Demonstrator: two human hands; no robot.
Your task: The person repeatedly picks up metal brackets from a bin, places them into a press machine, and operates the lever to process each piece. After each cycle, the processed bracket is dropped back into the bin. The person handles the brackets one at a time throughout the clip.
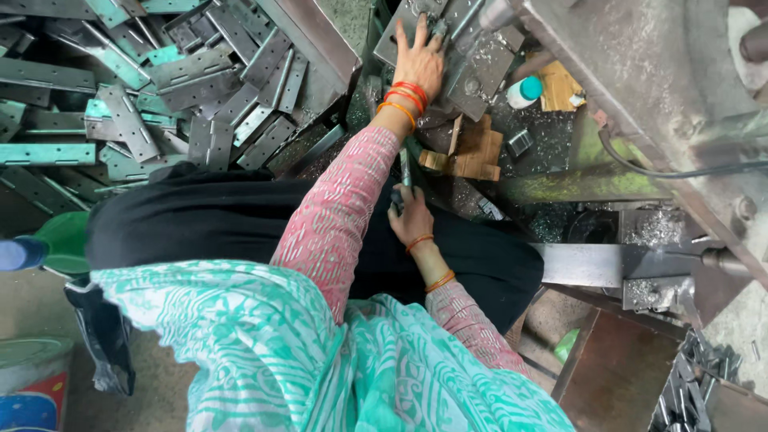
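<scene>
1. Left hand (420, 60): stretched forward with fingers spread flat, palm down on a grey steel plate (400, 32) lying on the machine bed; nothing is clasped in it. The wrist carries three bangles, two red and one orange.
2. Right hand (412, 220): held close to the lap, fingers curled around a narrow, flat metal strip (406, 170) that stands up from the fist. Two orange bangles circle this wrist.
3. Sleeves: pink woven cloth with a fine pale print, one on each arm; a turquoise-and-white patterned scarf covers the shoulders below.
4. Heap of hinge plates (160, 88): flat rectangular steel pieces with punched holes, dull grey, some tinted green, stacked loosely and too many to count, at upper left.
5. Wooden blocks (472, 148): pale, rough-sawn pieces lying just beyond the left forearm, among bright metal shavings.
6. One small white bottle (524, 92) with a teal cap, lying beside a yellowish block.
7. Machine frame (640, 72): heavy, scuffed grey metal running diagonally along the right, with one black cable (680, 170) hanging across it.
8. One green plastic vessel (64, 240), partly hidden, at the left edge.
</scene>
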